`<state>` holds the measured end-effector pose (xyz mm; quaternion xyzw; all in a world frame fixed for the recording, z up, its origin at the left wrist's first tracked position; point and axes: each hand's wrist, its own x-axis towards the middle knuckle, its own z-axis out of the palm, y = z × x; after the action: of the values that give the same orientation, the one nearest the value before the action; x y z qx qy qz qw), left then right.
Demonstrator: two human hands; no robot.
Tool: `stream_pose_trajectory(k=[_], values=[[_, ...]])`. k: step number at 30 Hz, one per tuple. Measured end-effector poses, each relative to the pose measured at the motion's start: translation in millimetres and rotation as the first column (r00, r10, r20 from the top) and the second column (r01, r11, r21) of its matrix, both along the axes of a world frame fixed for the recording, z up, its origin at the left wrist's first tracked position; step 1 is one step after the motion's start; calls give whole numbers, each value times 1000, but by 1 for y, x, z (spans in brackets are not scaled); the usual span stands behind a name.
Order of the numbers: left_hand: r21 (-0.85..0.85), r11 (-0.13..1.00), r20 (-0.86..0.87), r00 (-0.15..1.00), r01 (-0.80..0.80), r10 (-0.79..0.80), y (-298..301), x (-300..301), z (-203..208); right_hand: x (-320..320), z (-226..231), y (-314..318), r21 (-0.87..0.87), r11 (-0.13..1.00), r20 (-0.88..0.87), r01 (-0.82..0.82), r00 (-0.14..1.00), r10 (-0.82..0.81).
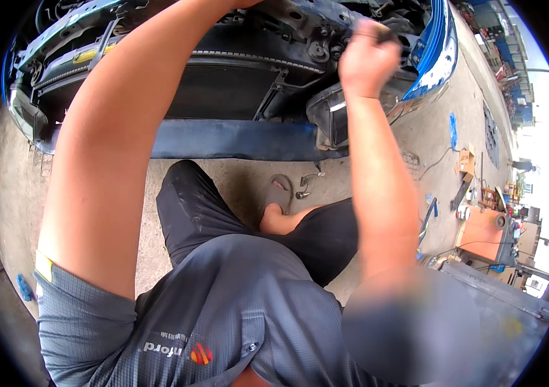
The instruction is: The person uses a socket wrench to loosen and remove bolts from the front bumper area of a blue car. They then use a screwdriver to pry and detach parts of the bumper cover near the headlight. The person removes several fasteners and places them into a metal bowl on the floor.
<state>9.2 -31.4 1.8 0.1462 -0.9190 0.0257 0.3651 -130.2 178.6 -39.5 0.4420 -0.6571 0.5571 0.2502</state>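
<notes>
The front of a blue car stands before me with its bumper cover off. Its dark radiator (216, 90) sits behind a blue cross beam (235, 139). My right hand (368, 64) is closed in a fist above the right side of the front frame, beside the blue fender (430, 45). A dark piece (387, 35) shows at its fingers, too blurred to name. My left arm reaches up across the radiator to the upper frame (274, 14). Only the edge of my left hand (244, 2) shows at the top, its fingers hidden. A black box-shaped housing (332, 119) hangs below my right hand.
A small part with a wire (303, 194) lies on the concrete floor by my sandalled foot (279, 187). To the right are a blue rag (453, 131), a cardboard box (467, 164), an orange-red cabinet (481, 233) and a grey metal surface (513, 300).
</notes>
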Motion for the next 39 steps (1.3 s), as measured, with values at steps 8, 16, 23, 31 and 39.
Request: stream_pose_trajectory(k=[8,16,23,31,39], values=[[-64,998,8,1000,4,-3,-6,2,-1,23,5,3,404,912,-462,74,877,133],[32,999,0,1000,-13,13,0,0,2,6,15,-2,-518,830,781,207,509,361],[4,1000,-13,1000,10,-10,-1,4,-3,19,4,2,441,898,-460,-5,858,230],[42,999,-15,1000,-2,3,4,0,3,23,-9,-3,-135,983,30,125,992,-122],[45,999,-16,1000,9,-8,2,3,3,4,12,3,-534,835,761,131,505,408]])
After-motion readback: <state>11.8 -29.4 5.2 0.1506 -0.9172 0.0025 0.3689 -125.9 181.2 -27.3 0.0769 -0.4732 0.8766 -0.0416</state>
